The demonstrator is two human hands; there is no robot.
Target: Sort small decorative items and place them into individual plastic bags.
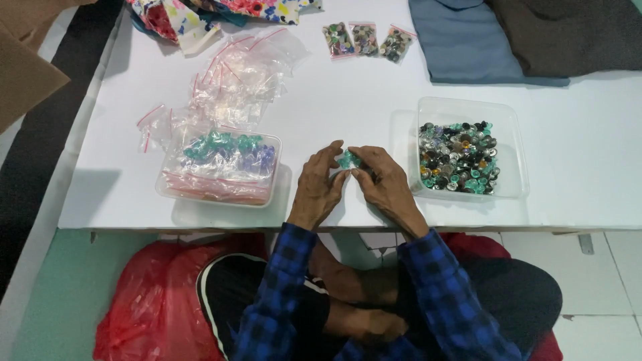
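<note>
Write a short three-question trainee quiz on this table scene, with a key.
1. True or false: the left hand and the right hand together hold a small bag of green beads.
2. Which container holds loose mixed beads? A) the clear tub right of the hands B) the clear tub left of the hands C) the red plastic bag under the table
3. How many filled small bags lie in a row at the far side of the white table?

Key: 1 true; 2 A; 3 three.
</note>
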